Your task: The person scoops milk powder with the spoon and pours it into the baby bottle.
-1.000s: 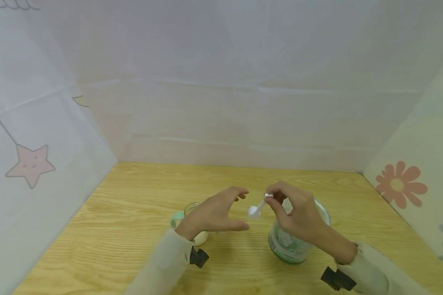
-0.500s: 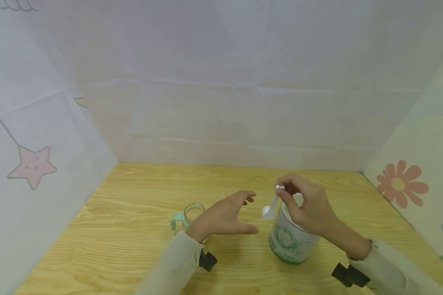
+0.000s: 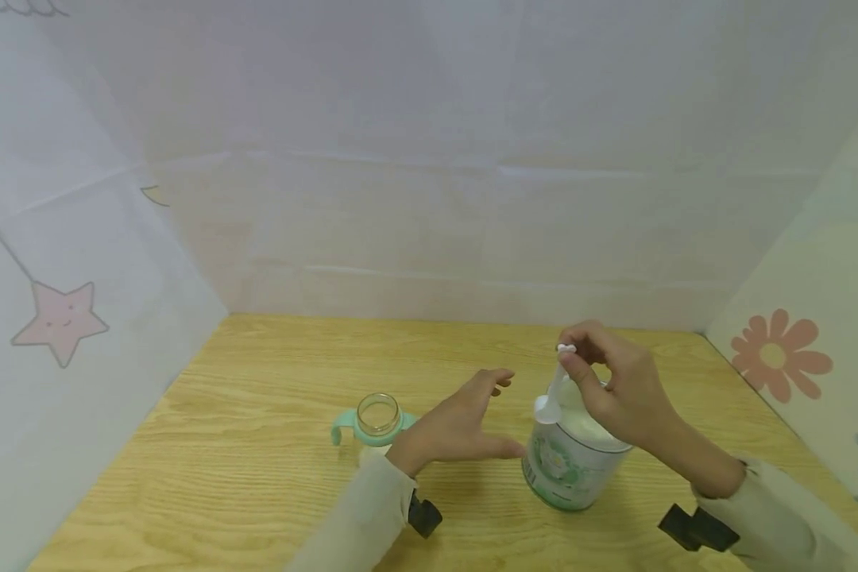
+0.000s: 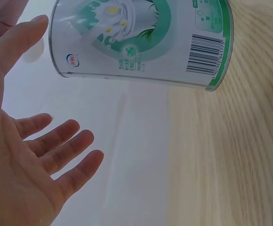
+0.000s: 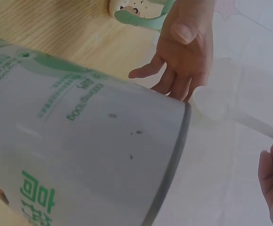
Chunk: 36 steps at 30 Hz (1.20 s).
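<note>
My right hand (image 3: 625, 393) pinches a white measuring scoop (image 3: 547, 410) by the end of its handle. The scoop's bowl hangs at the near left rim of a white-and-green milk powder can (image 3: 570, 470), which stands upright on the table. In the right wrist view, the scoop (image 5: 210, 103) shows just past the rim of the can (image 5: 94, 141). My left hand (image 3: 457, 427) is held in the air left of the can, thumb and fingers spread, holding nothing. In the left wrist view, the thumb tip of that hand (image 4: 23, 174) overlaps the can's edge.
A baby bottle (image 3: 369, 437) with a mint-green collar and side handles stands without a lid on the left, partly behind my left forearm. The wooden table (image 3: 257, 381) ends at pale cloth walls (image 3: 429, 238) at the back and sides.
My right hand has moved right and away from me with the scoop, bringing its bowl over to the can's rim. The left hand has shifted right toward the can, uncovering more of the bottle.
</note>
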Motion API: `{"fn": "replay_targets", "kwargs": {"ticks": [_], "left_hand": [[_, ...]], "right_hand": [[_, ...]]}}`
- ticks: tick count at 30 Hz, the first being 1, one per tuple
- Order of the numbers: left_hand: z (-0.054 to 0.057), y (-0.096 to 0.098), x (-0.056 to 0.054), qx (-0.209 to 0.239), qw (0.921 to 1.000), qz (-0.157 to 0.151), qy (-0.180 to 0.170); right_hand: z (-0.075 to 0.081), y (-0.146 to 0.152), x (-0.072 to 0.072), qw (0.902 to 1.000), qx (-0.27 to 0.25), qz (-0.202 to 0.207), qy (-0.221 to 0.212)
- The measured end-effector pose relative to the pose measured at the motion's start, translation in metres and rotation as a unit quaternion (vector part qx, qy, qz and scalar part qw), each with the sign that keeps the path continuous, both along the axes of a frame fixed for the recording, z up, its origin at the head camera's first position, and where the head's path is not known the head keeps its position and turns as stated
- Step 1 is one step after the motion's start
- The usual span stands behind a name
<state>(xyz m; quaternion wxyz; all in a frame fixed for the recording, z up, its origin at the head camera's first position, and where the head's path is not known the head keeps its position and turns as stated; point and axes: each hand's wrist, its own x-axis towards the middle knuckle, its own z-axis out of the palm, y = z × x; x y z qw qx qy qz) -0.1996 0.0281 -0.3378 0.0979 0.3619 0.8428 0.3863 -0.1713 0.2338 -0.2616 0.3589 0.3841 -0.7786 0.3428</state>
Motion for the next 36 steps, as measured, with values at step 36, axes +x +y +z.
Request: {"fn": "replay_targets", "kwargs": {"ticks": [36], "left_hand": [[-0.014, 0.036, -0.003, 0.017, 0.9991, -0.035, -0.018]], "right_hand": [[-0.028, 0.048, -0.004, 0.9974, -0.011, -0.071, -0.003]]}}
